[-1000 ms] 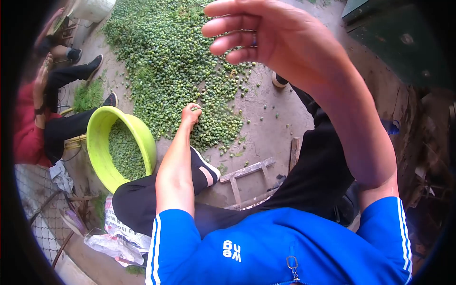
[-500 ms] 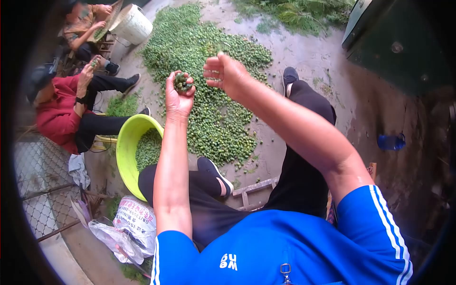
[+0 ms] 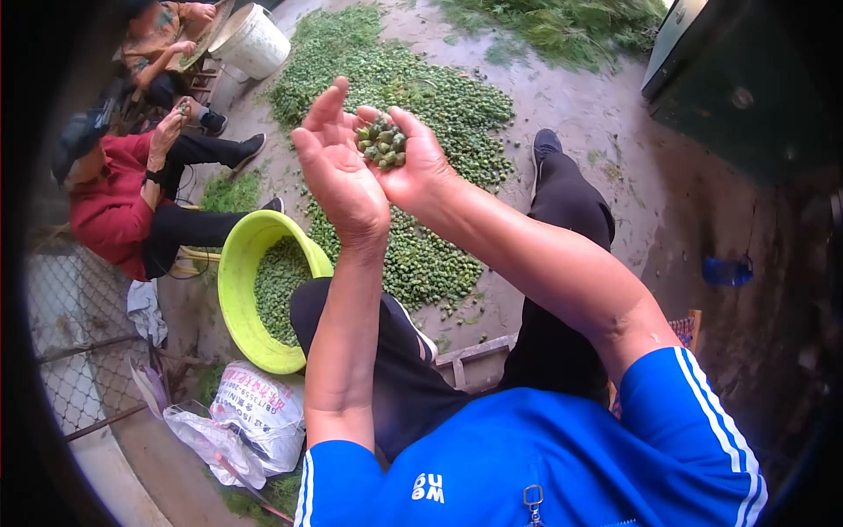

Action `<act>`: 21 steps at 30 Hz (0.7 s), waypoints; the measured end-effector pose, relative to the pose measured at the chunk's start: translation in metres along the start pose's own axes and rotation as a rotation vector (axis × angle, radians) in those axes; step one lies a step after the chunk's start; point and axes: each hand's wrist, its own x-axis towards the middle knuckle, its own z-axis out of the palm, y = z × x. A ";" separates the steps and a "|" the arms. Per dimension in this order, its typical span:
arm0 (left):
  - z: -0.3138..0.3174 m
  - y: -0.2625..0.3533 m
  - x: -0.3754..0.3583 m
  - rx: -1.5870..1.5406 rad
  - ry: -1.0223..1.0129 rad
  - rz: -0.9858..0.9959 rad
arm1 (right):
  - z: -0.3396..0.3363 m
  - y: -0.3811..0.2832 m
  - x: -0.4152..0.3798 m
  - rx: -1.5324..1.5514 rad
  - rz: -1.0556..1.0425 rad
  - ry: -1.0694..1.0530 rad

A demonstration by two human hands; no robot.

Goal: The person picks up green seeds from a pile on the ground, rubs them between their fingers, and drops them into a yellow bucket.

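A handful of small green cones (image 3: 382,143) lies in the cupped palm of my right hand (image 3: 420,167), its fingers curled up around them. Beside it, my left hand (image 3: 342,171) is tilted with the palm turned inward and the fingers stretched out; nothing shows in it. The two hands meet or overlap at the edges, above a wide heap of the same green cones (image 3: 457,114) on the floor. Near my left forearm stands a yellow-green tub (image 3: 235,303), partly filled with cones.
Two people sit at the left, one in a red top (image 3: 110,198), the other near a white bucket (image 3: 255,44). Cut green sprigs (image 3: 562,26) lie at the back. A white printed sack (image 3: 255,404) is by the tub, and a dark green cabinet (image 3: 738,97) stands right.
The cones have passed from my left hand to my right. My hands have come together, and the left has opened. The view has shifted slightly.
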 end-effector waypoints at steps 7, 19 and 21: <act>-0.038 0.030 0.020 0.242 -0.091 -0.033 | 0.020 -0.010 0.005 0.017 -0.049 -0.070; -0.035 0.024 0.006 1.120 -0.356 0.242 | 0.013 -0.012 0.011 0.036 0.002 -0.158; -0.039 0.018 0.008 1.115 -0.356 0.277 | 0.013 -0.015 0.011 0.037 -0.009 -0.143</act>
